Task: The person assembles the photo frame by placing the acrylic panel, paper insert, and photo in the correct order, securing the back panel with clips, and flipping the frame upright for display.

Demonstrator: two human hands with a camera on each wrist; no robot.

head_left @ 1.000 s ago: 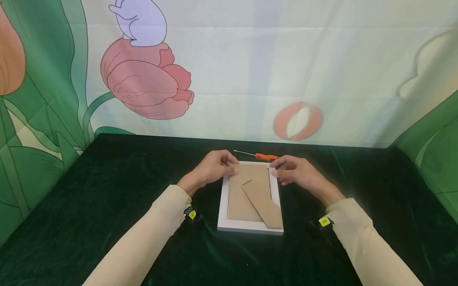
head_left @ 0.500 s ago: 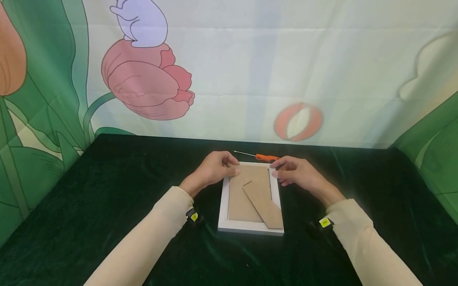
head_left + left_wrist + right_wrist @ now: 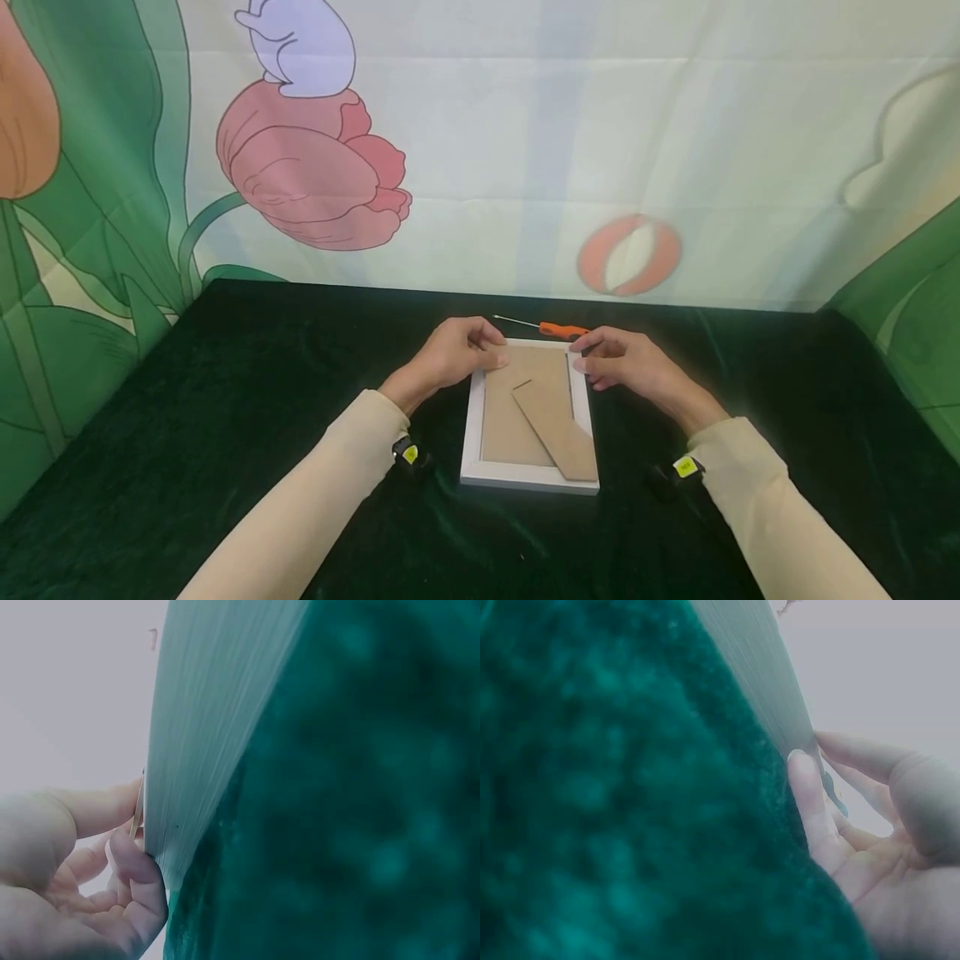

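Observation:
A white picture frame [image 3: 472,429] lies face down in front of me, its brown backing board [image 3: 510,425] set inside. A slanted easel leg [image 3: 553,433] on the board reaches over the near right corner. My left hand [image 3: 453,352] grips the far left corner, thumb on the board; in the left wrist view its curled fingers meet the frame's side [image 3: 206,720]. At the far right corner, my right hand [image 3: 630,362] pinches the frame between thumb and fingers. The right wrist view shows a fingertip against the frame's side [image 3: 765,675]. The frame's front is hidden.
An orange-handled screwdriver [image 3: 558,331] lies just beyond the frame, its shaft pointing left. Dark green velvet cloth [image 3: 262,392] covers the table. A printed curtain [image 3: 480,150] hangs along the back and sides.
Both hands keep their places at the frame's far corners. Everything appears shifted very slightly to the right in the head view; otherwise nothing visibly differs.

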